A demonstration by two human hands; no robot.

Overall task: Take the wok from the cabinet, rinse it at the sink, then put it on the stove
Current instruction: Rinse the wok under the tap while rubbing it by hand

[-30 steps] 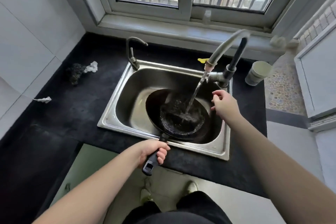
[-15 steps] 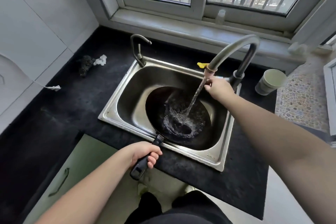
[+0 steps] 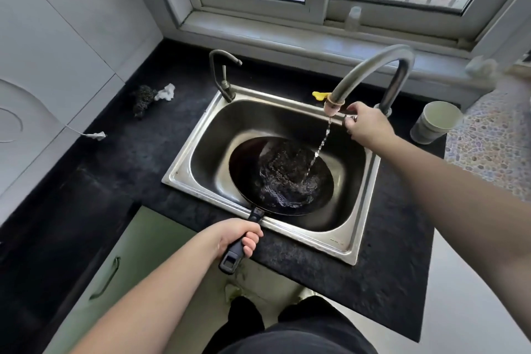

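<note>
Kitchen corner, black countertop (image 3: 120,169) under a barred window, steel sink (image 3: 349,253) set in the middle of frame. Nearest, lower centre: left hand (image 3: 235,237) with fingers wrapped tight round the black wok handle (image 3: 234,254), which sticks out over the sink's front rim. Above that, centre frame, the wok (image 3: 253,169) sits down in the basin, dark, with water pooled and rippling inside. Thin broken stream of water (image 3: 319,149) drops into it from the spout of the tall curved faucet (image 3: 370,72), centre right. Right hand (image 3: 365,125) just right of the spout, fingers curled at the faucet lever (image 3: 350,117), thumb and forefinger look pinched on it. Further back: small second tap (image 3: 221,72) at the sink's upper left corner, yellow bit (image 3: 318,95) behind the rim, paper cup (image 3: 435,122) at right, dark scrubber (image 3: 143,96) and a white scrap (image 3: 166,92) upper left on the counter. Step looks like the rinse, flow nearly a trickle so probably the water is being shut off. Next likely calls for tipping the pooled water out into the basin, then lifting the wok clear of the spout toward the stove, which isn't in view.
</note>
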